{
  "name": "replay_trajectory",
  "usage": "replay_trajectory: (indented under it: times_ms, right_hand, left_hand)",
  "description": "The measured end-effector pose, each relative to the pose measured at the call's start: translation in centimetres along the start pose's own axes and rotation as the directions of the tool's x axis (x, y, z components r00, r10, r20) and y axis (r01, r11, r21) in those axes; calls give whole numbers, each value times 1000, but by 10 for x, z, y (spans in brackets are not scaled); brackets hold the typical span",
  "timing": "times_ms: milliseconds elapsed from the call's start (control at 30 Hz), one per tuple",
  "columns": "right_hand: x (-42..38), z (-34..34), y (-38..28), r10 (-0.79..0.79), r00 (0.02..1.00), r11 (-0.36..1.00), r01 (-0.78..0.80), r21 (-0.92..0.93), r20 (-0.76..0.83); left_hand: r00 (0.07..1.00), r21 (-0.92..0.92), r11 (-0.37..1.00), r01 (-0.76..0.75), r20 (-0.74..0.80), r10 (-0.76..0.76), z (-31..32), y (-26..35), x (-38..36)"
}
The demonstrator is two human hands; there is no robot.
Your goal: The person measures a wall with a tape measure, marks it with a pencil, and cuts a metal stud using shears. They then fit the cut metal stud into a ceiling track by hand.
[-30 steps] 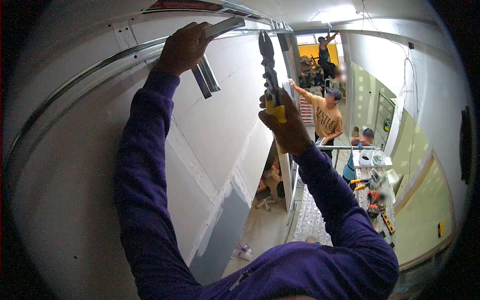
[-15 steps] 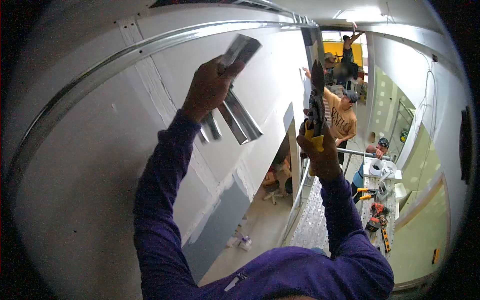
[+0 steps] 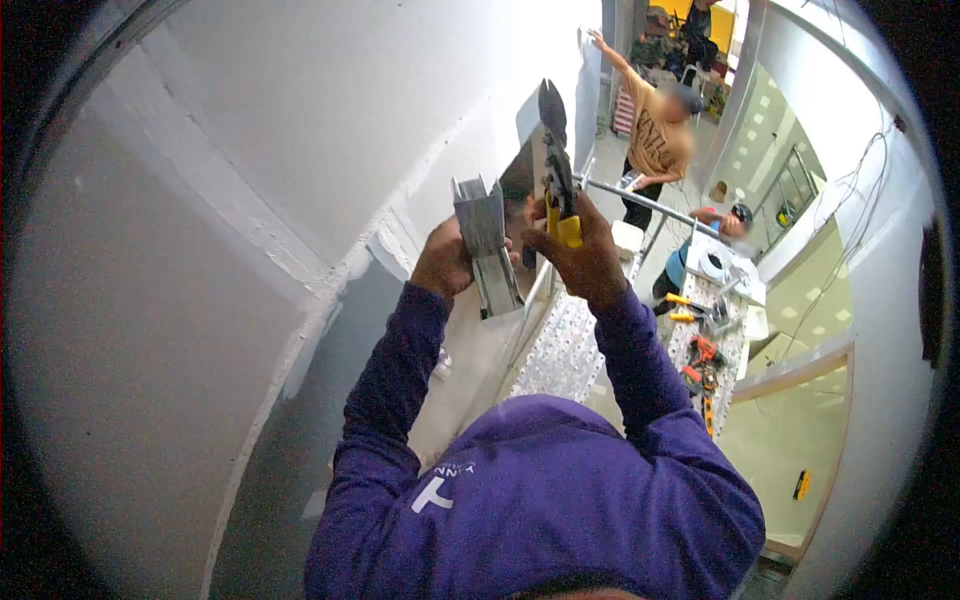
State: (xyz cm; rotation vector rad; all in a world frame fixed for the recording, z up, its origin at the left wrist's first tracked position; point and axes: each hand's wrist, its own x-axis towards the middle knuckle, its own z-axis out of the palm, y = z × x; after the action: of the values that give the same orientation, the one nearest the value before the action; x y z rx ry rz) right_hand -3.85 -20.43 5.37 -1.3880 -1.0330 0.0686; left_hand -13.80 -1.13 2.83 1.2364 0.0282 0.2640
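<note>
My left hand (image 3: 442, 262) is closed around short pieces of U-shaped metal channel (image 3: 482, 222), held up at chest height in front of the wall. Beside it, my right hand (image 3: 588, 258) grips tin snips (image 3: 554, 130) by their yellow handles, with the dark blades pointing upward. The snips are just right of the channel, and I see no metal between the blades. Part of my left fingers is hidden behind the channel.
Plasterboard wall (image 3: 240, 110) fills the left side. Below lies a speckled plank (image 3: 565, 350) beside a metal rail (image 3: 650, 205). A second plank carries a drill (image 3: 706, 352) and yellow-handled tools (image 3: 682, 308). One person (image 3: 660, 135) reaches to the wall; another (image 3: 677, 268) stands beyond the rail.
Both hands have come down from overhead and closer together, bringing the channel beside the snips. My view has tilted downward, and the overhead metal track has mostly left it.
</note>
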Motion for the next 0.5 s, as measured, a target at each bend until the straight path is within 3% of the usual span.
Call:
replay_trajectory:
  times_ms: [33,100,133,200,233,267,300,367,467,500]
  right_hand:
    - [1,-7,5,9,1000,1000,-9,-15,13]
    - [-5,-17,14,43,998,999,-43,-19,37]
    - [-7,-19,17,63,997,998,-62,-3,53]
    - [-7,-17,24,76,993,996,-80,38,93]
    - [-5,-16,31,110,982,992,-119,50,151]
    - [-8,-15,47,163,971,983,-176,61,176]
    - [-8,-12,40,205,960,958,-237,164,190]
    - [-6,-11,34,252,939,902,-316,296,236]
    - [0,-7,47,197,962,909,-251,332,188]
    - [1,-11,48,234,945,898,-300,321,229]
  left_hand:
    - [997,225,972,-66,41,58,7,-10,-3]
    - [997,207,978,32,62,-46,25,-24,-4]
    - [992,-12,992,125,33,-125,31,-34,-3]
    - [963,-428,868,250,16,-270,34,-53,0]
    - [982,-387,903,188,62,-178,26,-72,2]
    - [968,-354,903,245,140,-208,26,-71,-5]
    - [997,2,999,49,61,-49,21,-84,-12]
    - [998,433,901,-31,-38,52,28,-60,-20]
    - [951,463,849,254,-279,-132,34,-26,-45]
    - [925,416,858,302,-347,-157,18,-33,-45]
